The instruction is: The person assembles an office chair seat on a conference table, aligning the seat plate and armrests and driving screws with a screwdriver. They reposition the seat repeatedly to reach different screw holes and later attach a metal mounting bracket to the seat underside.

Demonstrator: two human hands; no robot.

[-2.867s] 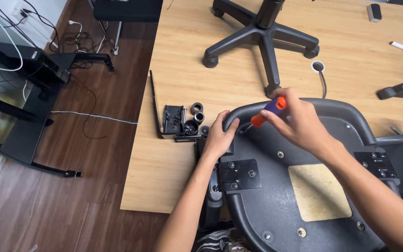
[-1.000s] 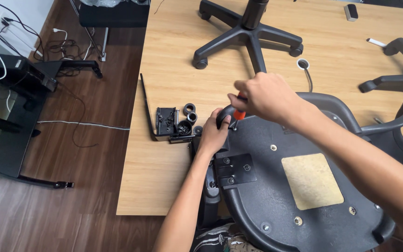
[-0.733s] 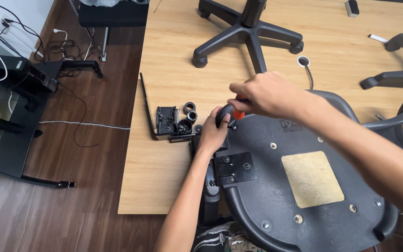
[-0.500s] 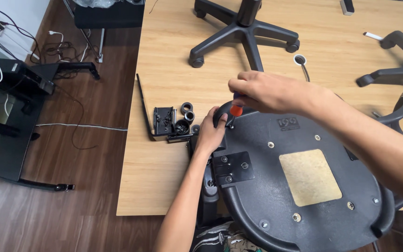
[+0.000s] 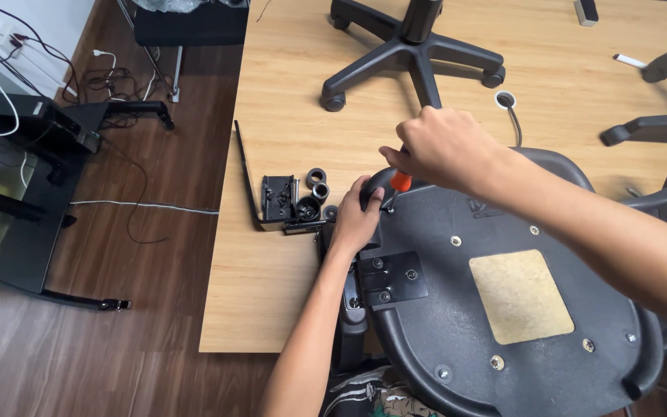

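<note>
An upturned black chair seat (image 5: 503,309) lies on the wooden table (image 5: 287,116) with its underside facing up. My left hand (image 5: 355,220) grips the seat's rim at the near left corner, beside a black bracket plate (image 5: 392,279) with bolts. My right hand (image 5: 443,147) is closed around a screwdriver with an orange handle (image 5: 401,181), its tip pointing down at the seat edge right next to my left thumb. Most of the tool is hidden inside my fist.
A small black tray of parts and round black bushings (image 5: 295,201) sits left of the seat. A five-star chair base (image 5: 411,54) lies at the back, armrests (image 5: 658,100) at the right. The table's left edge drops to a wood floor with cables and a black stand (image 5: 32,154).
My right hand has come down from above the seat to its left rim, bringing the screwdriver beside my left hand. My left hand keeps its grip on the rim.
</note>
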